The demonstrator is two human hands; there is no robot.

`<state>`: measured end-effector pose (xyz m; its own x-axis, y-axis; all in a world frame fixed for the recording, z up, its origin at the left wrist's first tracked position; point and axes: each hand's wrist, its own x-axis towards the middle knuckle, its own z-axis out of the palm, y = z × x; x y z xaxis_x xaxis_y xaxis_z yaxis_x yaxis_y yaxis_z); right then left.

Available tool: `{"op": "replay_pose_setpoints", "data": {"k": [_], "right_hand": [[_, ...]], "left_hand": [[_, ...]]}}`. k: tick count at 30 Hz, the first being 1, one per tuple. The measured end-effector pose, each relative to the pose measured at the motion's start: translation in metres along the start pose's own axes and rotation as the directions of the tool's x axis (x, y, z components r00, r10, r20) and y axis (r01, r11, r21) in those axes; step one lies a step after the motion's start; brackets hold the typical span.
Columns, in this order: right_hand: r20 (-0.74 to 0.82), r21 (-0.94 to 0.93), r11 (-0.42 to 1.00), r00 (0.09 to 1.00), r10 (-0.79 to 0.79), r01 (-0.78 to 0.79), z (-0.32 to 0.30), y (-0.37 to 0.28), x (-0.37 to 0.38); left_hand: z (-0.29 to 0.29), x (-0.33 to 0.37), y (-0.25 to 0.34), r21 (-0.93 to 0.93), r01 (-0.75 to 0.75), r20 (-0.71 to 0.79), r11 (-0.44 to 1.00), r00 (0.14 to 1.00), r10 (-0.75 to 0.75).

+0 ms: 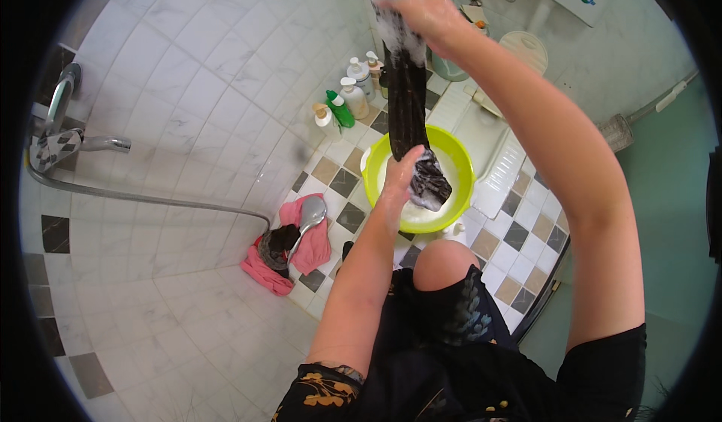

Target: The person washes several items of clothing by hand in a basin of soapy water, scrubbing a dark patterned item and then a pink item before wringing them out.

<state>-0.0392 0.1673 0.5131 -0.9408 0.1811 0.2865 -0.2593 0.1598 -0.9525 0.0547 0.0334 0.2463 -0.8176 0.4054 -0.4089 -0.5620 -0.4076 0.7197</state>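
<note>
A long dark wet cloth (407, 98), streaked with white suds, is stretched between my two hands above a lime-green basin (467, 151). High at the top of the view, my right hand (430, 12) grips its upper, foamy end. My left hand (401, 175) is closed around the lower part, and the bunched sudsy end hangs past it over the basin. Whitish soapy water lies in the basin. What kind of garment the cloth is, I cannot tell.
Several pump bottles (353, 98) and a green bottle (341, 109) stand along the tiled wall. A shower head (313, 211) rests on pink cloth (314, 247) on the floor, its hose running to the wall tap (105, 144). A white squat toilet (494, 185) lies beyond the basin.
</note>
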Motion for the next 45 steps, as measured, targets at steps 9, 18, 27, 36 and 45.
{"op": "replay_pose_setpoints", "data": {"k": [9,18,27,36,45], "right_hand": [[0.463,-0.418,0.815,0.866,-0.189,0.401,0.009,0.116,-0.11],[0.64,-0.374,0.85,0.767,-0.052,0.37,-0.015,0.106,-0.178],[0.564,0.527,0.523,0.736,0.375,-0.67,-0.055,0.222,-0.135],[0.543,0.724,0.305,0.784,0.301,-0.618,-0.003,0.193,-0.104],[0.419,-0.404,0.905,0.853,0.312,-0.132,0.001,0.23,-0.069]], "left_hand": [[0.005,0.007,0.025,-0.483,0.036,0.228,0.875,0.97,0.086],[-0.007,-0.007,0.04,-0.397,0.169,0.239,0.902,0.968,-0.076],[0.032,-0.044,0.057,-0.507,0.153,0.37,0.849,0.927,0.054],[0.042,-0.056,0.065,-0.348,0.32,0.319,0.881,0.924,-0.209],[0.025,-0.008,0.03,0.133,0.272,0.081,0.953,0.956,-0.284]]}}
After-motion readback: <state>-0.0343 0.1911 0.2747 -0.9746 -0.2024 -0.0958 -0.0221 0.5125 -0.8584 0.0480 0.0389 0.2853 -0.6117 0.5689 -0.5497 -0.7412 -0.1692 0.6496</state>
